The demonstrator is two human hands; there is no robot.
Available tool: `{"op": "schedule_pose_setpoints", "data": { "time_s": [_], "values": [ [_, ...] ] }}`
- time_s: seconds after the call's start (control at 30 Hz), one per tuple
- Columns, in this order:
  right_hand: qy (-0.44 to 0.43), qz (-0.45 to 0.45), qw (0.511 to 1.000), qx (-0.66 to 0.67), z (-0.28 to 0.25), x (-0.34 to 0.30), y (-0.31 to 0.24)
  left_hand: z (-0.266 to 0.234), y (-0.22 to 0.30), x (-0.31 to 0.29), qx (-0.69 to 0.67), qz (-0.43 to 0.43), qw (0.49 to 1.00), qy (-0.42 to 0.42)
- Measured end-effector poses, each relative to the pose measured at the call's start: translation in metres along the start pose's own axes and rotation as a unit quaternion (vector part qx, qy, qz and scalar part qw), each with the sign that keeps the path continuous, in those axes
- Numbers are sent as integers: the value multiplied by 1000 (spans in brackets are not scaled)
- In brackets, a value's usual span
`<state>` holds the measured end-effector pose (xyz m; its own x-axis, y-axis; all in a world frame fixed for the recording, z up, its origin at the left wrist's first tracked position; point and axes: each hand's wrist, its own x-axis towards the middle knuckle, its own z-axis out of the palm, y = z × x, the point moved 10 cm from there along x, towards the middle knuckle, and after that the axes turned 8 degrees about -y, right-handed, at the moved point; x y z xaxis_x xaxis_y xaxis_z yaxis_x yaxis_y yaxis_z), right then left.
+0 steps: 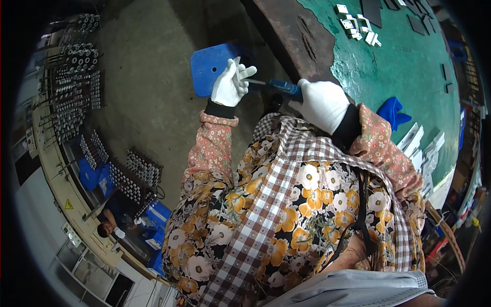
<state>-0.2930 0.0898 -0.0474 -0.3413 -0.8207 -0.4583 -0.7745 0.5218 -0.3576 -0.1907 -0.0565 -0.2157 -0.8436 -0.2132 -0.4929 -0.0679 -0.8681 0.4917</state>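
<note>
My left hand (226, 88), in a white glove, is closed around a small, flat whitish piece (237, 68) whose narrow end rises past the fingers. My right hand (324, 106), gloved as well, grips a blue-handled hand tool (284, 89) with a thin metal shaft. That shaft points left and ends at the fingers of my left hand; its tip is hidden there, so I cannot tell whether it touches the piece. Both hands are in front of my body, over the floor beside the table. Beneath my left hand stands a blue stool-like block (201, 71) with a round hole.
A green-topped table (399, 66) with a worn brown edge (302, 38) is on the right. It bears white metal brackets (353, 26), dark plates (372, 11), a blue cloth (393, 113) and pale metal strips (411, 139). Racks of small parts (76, 77) and another person (106, 227) are at left.
</note>
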Motion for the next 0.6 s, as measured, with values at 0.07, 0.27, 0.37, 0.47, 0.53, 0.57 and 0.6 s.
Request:
{"op": "schedule_pose_setpoints", "data": {
  "time_s": [0.07,0.27,0.37,0.47,0.53,0.57,0.6],
  "values": [
    [-2,-27,999,-22,3,-6,-8,2,-2,1,15,5,1000,4],
    [49,-5,999,-15,-4,9,11,14,-15,2,-17,-21,998,-48],
    [66,8,998,-19,-7,9,15,7,-22,2,-37,-16,999,-36],
    [50,-17,998,-28,1,4,9,5,-26,2,-35,-12,999,-16],
    [28,-20,999,-24,5,4,6,4,-24,1,-30,-10,999,-1],
    [30,0,999,-16,-3,5,10,7,-23,1,-41,-8,999,-8],
    [32,21,999,-7,-8,6,14,9,-22,1,-51,-7,999,-15]
  ]
}}
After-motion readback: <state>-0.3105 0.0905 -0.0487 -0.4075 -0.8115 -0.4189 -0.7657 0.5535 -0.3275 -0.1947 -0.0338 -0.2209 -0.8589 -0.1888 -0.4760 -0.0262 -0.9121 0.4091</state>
